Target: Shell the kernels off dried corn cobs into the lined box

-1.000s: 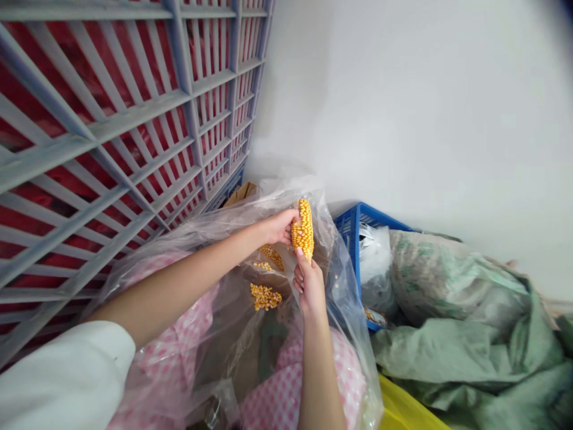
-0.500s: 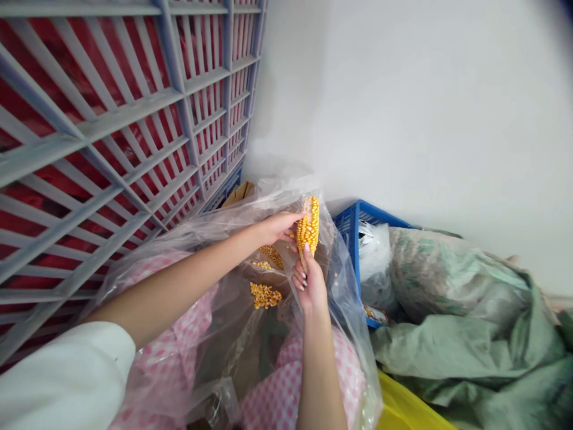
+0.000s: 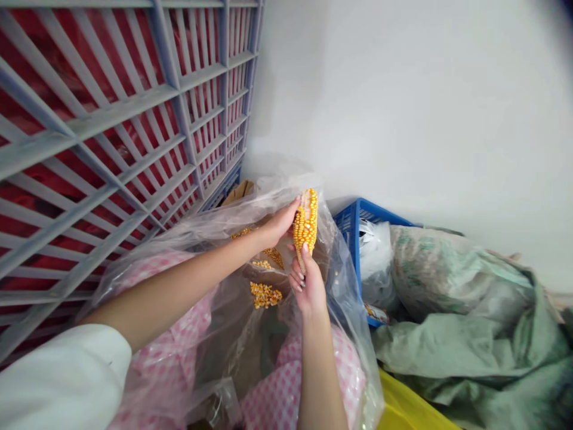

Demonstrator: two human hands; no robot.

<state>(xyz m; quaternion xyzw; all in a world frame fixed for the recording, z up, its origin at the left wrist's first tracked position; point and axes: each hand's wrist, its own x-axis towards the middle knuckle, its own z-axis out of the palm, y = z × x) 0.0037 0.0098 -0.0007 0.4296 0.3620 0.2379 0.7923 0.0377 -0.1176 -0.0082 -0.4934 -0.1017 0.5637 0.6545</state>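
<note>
A yellow ear of corn (image 3: 307,221) stands nearly upright in front of me, with a pale strip near its top where kernels are gone. My right hand (image 3: 308,280) is closed round its lower end, thumb along the near side. My left hand (image 3: 283,222) lies against the cob's left side, thumb at the bare strip and the other fingers partly hidden behind it. Below, loose corn kernels (image 3: 265,295) lie in small heaps in a clear plastic bag (image 3: 224,334) spread over my lap.
A grey slatted crate (image 3: 179,92) with red material behind it rises on the left. At right stand a blue crate (image 3: 358,239) with white plastic bags, a stuffed woven sack (image 3: 447,275) and green cloth (image 3: 465,346). A white wall (image 3: 403,107) closes the back.
My left hand's thumb has shifted up and back along the cob's bare strip. The ear has risen slightly, and more loose kernels show beyond my left forearm.
</note>
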